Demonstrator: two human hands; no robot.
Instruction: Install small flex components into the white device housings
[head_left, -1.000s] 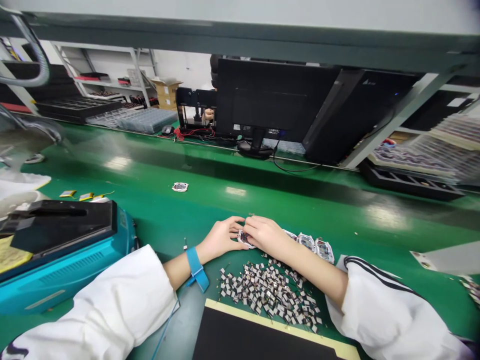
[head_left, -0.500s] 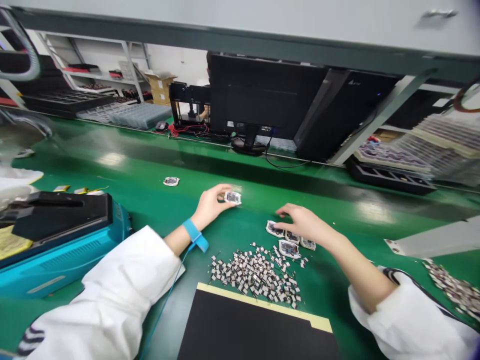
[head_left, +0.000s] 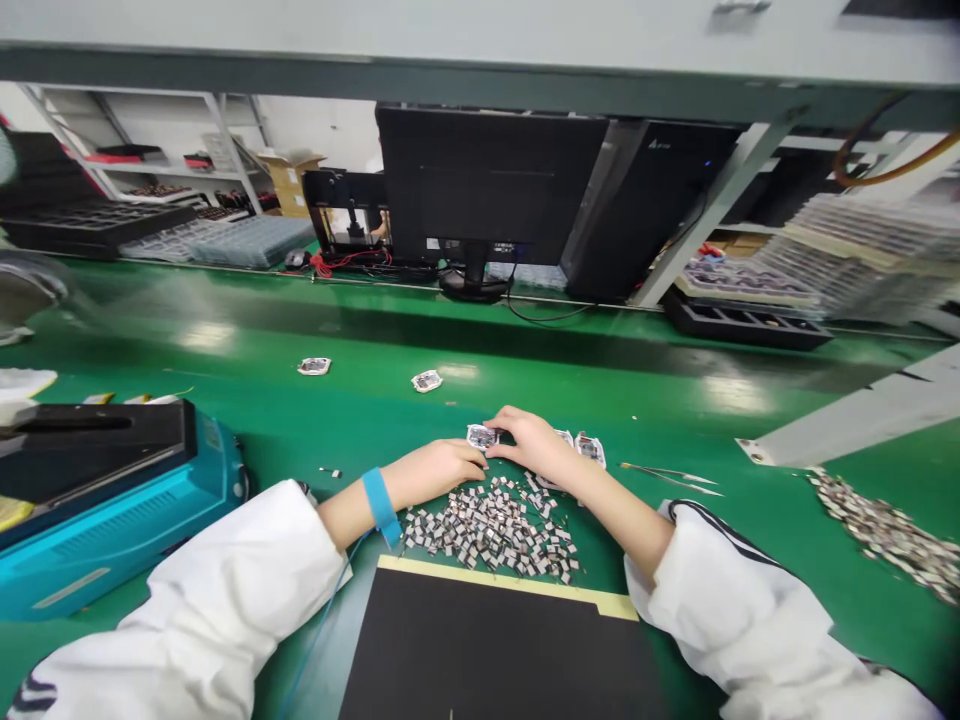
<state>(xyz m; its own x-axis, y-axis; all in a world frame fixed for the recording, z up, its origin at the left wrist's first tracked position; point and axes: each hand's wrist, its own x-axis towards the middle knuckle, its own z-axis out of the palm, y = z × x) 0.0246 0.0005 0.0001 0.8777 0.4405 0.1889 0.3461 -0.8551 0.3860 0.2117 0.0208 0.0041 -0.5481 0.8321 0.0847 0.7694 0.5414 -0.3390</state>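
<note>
My right hand (head_left: 529, 445) grips a small white-framed part (head_left: 481, 437) between thumb and fingers, above the pile of small metallic pieces (head_left: 491, 530). Just left of it, my left hand (head_left: 439, 472), with a blue wrist strap, has its fingers pressed together at the pile's upper edge; what they hold, if anything, is hidden. More white-framed parts (head_left: 590, 449) lie partly behind my right hand. Two others rest farther back, one at the left (head_left: 314, 366) and one nearer the middle (head_left: 427, 381).
A black sheet with a yellow edge (head_left: 495, 640) lies in front of the pile. Tweezers (head_left: 671, 478) lie on the right, beyond them another heap of small pieces (head_left: 885, 530). A blue machine (head_left: 127, 520) stands left. A monitor (head_left: 491, 185) stands behind, under a shelf.
My left hand has let go of its white-framed part, now on the table, and moved down to the pile. My right hand has moved left and taken hold of a part. The view has shifted.
</note>
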